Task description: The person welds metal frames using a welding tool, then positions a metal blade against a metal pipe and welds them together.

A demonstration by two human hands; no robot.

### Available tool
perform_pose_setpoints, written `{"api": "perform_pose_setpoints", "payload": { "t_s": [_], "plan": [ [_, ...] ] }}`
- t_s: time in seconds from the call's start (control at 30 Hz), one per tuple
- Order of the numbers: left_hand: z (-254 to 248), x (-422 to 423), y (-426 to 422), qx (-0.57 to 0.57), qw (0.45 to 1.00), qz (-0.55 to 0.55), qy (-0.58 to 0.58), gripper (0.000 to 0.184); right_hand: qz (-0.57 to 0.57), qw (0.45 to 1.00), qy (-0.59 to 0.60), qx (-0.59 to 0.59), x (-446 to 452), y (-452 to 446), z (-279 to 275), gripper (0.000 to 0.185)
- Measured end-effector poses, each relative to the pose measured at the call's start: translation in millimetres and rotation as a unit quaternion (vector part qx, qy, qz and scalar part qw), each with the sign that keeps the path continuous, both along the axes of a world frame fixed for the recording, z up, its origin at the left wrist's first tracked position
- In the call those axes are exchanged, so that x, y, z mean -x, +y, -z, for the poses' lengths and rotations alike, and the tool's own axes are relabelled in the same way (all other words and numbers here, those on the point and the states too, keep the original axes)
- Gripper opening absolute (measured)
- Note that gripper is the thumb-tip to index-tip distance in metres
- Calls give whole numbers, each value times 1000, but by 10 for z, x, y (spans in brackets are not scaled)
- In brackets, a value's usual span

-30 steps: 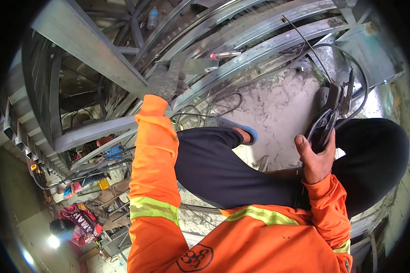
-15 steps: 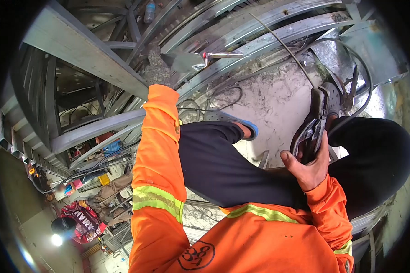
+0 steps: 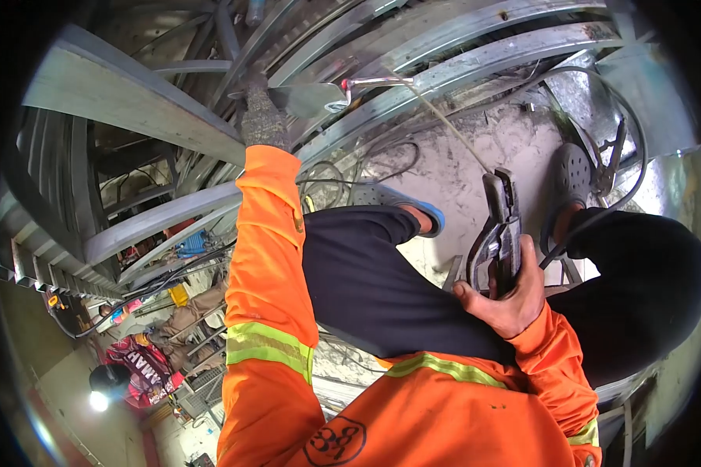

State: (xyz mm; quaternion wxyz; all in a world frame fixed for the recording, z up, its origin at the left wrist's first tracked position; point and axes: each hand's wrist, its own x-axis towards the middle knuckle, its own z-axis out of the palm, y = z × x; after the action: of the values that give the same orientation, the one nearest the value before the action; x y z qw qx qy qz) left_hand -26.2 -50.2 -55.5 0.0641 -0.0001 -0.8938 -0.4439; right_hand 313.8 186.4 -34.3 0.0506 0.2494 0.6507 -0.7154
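My right hand [image 3: 514, 300] is closed around a black welding electrode holder [image 3: 500, 226]. A thin welding rod [image 3: 448, 121] sticks out of its jaws and slants up left, its far end near a curved steel bar. My left hand [image 3: 263, 121], in a grey knit glove, reaches among the steel bars beside the end of a wide steel beam [image 3: 132, 97]. Its fingers look bunched; what they grip, if anything, is hidden. Against the glove lies a flat grey blade-like piece [image 3: 308, 100], with a red-tipped chrome rod [image 3: 378, 81] at its right end.
Curved steel bars [image 3: 459, 66] cross the top. A black cable [image 3: 639, 148] loops from the holder past my right foot [image 3: 572, 175]. A metal clamp [image 3: 611, 159] stands at the right. A person in a maroon shirt [image 3: 144, 370] is at lower left, near a bright lamp [image 3: 98, 401].
My right hand has moved left and slightly down with the electrode holder, and the rod's tip now lies lower and further left. My left hand stays among the bars; the view has shifted slightly.
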Motion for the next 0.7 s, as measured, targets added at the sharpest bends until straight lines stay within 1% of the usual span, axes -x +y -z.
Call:
{"api": "perform_pose_setpoints", "payload": {
  "t_s": [0.07, 0.27, 0.3, 0.33, 0.37, 0.4, 0.47, 0.5, 0.53, 0.57, 0.7],
  "plan": [
    [17, 27, -37, -62, 998, -18, -4, 54, -52, 997, -49, -3, 78, 13, -76, 65],
    [106, 155, -168, -244, 968, -63, -16, 49, -50, 998, -38, -19, 260, -49, -14, 62],
    [162, 180, -233, -245, 967, -67, -15, 49, -57, 997, -46, -20, 275, -47, 22, 62],
    [221, 192, -307, -103, 993, -22, 60, 47, -65, 996, -55, -21, 290, -48, 49, 62],
    [198, 164, -301, 42, 990, 24, 132, 45, -70, 996, -56, -21, 310, -50, 68, 62],
    [175, 132, -293, 43, 990, 20, 131, 45, -70, 995, -68, -19, 327, -54, 83, 63],
    [92, 67, -218, -37, 997, -21, 69, 39, -70, 994, -81, -16, 336, -72, 116, 63],
    [65, 57, -181, -35, 997, -23, 68, 39, -59, 996, -64, -3, 326, -84, 135, 63],
    [36, 50, -143, -175, 983, -60, 12, 36, -48, 998, -47, 9, 326, -94, 154, 63],
    [20, 51, -119, -311, 944, -96, -43, 34, -50, 998, -48, 10, 334, -104, 173, 63],
    [-11, 44, -80, -338, 930, -132, -57, 32, -68, 996, -59, 5, 350, -130, 177, 64]
  ]
}}
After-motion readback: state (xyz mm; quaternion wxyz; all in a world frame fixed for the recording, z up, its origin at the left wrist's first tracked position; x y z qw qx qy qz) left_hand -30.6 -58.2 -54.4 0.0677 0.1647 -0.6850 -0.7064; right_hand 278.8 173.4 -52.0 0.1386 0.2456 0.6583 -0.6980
